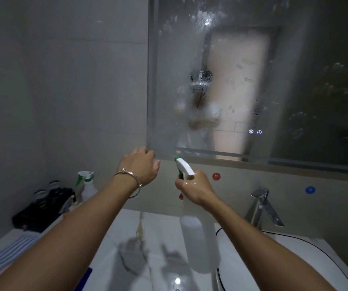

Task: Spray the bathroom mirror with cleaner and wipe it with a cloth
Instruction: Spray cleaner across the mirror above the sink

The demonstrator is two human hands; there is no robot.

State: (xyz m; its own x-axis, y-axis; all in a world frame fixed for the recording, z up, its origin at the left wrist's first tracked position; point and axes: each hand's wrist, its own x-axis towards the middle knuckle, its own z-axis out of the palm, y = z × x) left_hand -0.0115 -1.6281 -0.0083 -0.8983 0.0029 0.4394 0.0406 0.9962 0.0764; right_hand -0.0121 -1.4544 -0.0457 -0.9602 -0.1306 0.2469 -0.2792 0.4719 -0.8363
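Note:
The bathroom mirror hangs on the wall ahead, fogged and speckled with spray droplets and streaks. My right hand grips the neck of a translucent spray bottle with a white and green trigger head, its nozzle aimed up-left toward the mirror's lower edge. My left hand, with a bracelet on the wrist, is raised near the mirror's lower left corner, fingers relaxed and holding nothing. A striped cloth lies folded on the counter at the far left.
A white marble counter runs below, with a sink basin and chrome faucet to the right. A second spray bottle and a black bag stand at the back left. Red and blue round stickers mark the wall below the mirror.

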